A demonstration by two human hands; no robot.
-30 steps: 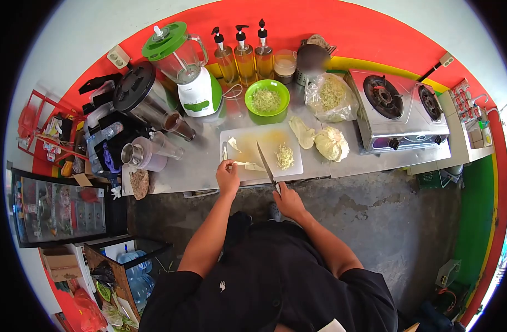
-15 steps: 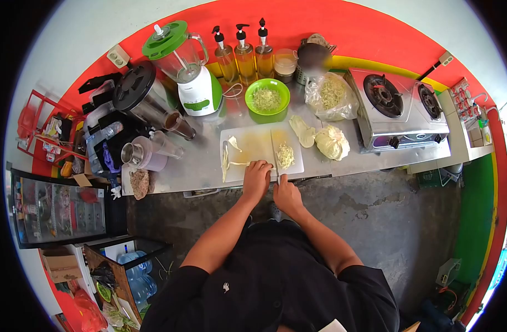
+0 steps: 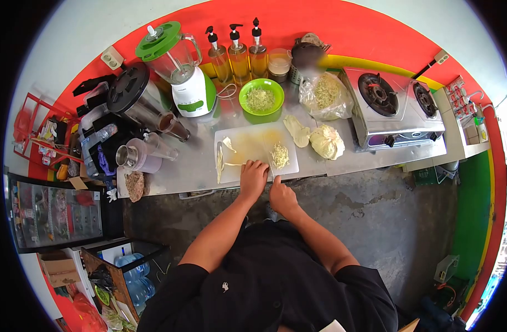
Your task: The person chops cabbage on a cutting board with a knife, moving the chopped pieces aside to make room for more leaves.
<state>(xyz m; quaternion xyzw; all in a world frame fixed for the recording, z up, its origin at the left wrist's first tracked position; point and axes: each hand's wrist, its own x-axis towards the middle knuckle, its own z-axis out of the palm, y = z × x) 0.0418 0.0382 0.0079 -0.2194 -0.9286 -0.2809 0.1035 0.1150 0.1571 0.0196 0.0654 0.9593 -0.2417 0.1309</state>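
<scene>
My right hand is closed round the handle of a knife, whose blade points away from me over the white cutting board. Beside the blade, my left hand presses a cabbage leaf to the board with curled fingers; the leaf is mostly hidden under them. Right of the blade lies a small heap of shredded cabbage. Loose pale leaf strips rest on the board's left side. Just off its right edge sit a cabbage head and a separate cabbage leaf.
Behind the board stand a green bowl of shredded cabbage and a plastic bag of more shreds. A blender and several pump bottles line the back. The gas stove is at right, a pitcher at left.
The whole view has shifted slightly, so the counter appears a little further left. Both hands stay at the board's front edge; the knife blade looks thinner, its angle slightly changed.
</scene>
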